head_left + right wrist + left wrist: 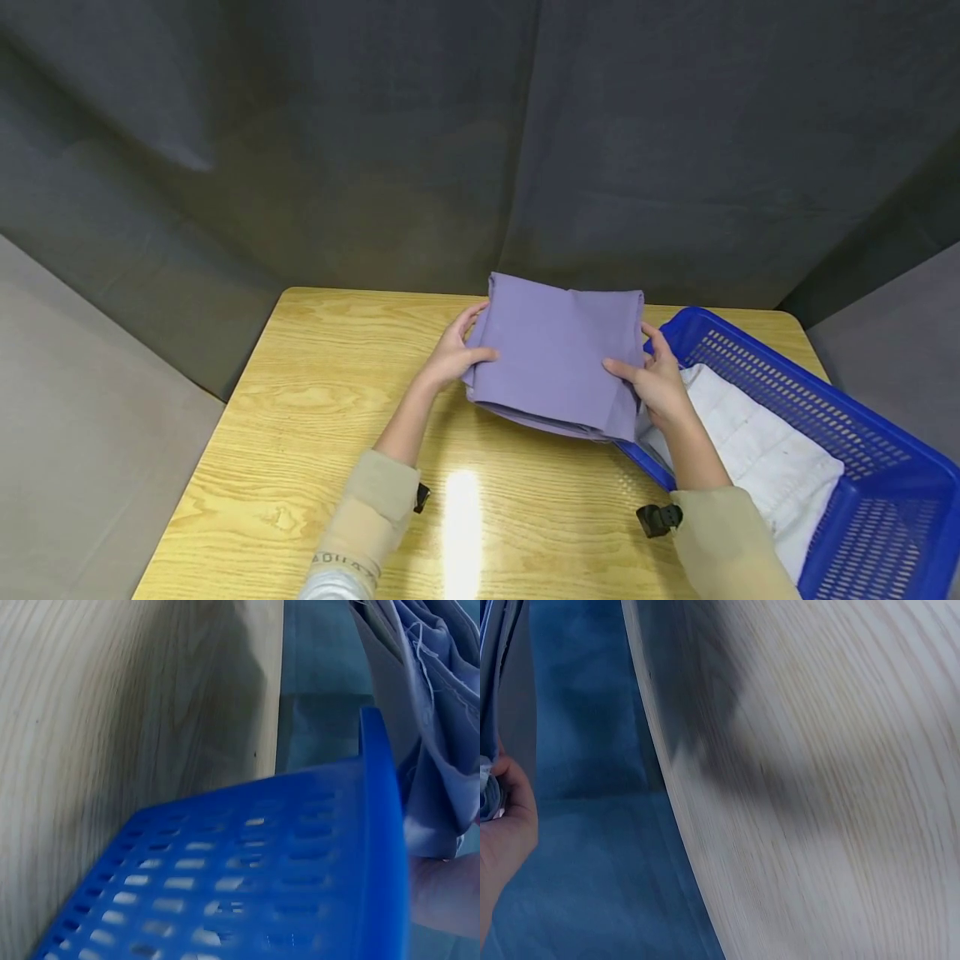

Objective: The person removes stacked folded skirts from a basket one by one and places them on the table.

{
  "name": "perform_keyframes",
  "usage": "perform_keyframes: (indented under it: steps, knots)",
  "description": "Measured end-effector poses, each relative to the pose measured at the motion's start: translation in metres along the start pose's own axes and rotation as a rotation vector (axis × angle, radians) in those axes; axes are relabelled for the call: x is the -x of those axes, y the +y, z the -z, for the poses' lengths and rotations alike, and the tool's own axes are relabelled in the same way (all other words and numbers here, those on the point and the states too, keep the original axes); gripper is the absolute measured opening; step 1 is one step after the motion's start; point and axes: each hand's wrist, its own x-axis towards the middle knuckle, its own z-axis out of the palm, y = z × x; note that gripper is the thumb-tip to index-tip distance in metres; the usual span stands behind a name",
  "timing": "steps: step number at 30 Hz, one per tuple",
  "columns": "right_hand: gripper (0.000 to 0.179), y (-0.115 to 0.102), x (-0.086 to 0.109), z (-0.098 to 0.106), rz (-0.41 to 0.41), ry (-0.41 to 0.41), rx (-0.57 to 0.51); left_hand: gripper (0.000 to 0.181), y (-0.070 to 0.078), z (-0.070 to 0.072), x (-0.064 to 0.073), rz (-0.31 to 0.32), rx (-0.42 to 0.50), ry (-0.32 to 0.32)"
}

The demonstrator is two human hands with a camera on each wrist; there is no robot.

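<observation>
A folded purple cloth (pixel 555 350) is held up over the far part of the table, its layers stacked into a rough rectangle. My left hand (pixel 453 350) grips its left edge, thumb on top and fingers behind. On the opposite edge my right hand (pixel 656 379) holds it the same way, close to the corner of a blue basket (pixel 750 358). Frayed threads and bunched layers of the cloth (pixel 442 690) show in the right wrist view. Only part of the left hand (pixel 514 817) appears at the left wrist view's border.
Inside the basket lies a folded white cloth (pixel 765 458). The basket stands at an angle on the right side of the wooden table (pixel 315 400). A dark curtain (pixel 390 150) hangs behind the table's far edge.
</observation>
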Motion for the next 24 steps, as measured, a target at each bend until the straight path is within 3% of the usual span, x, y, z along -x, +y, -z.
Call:
perform_keyframes:
  steps: [14, 24]
  knots:
    - [0.085, -0.006, -0.028, -0.033, -0.035, -0.046, 0.015, 0.080, -0.012, 0.033, -0.002, 0.023, 0.061, 0.045]
    - [0.085, -0.007, -0.048, -0.056, -0.046, -0.059, -0.017, 0.080, -0.021, 0.053, -0.003, 0.043, 0.050, 0.088]
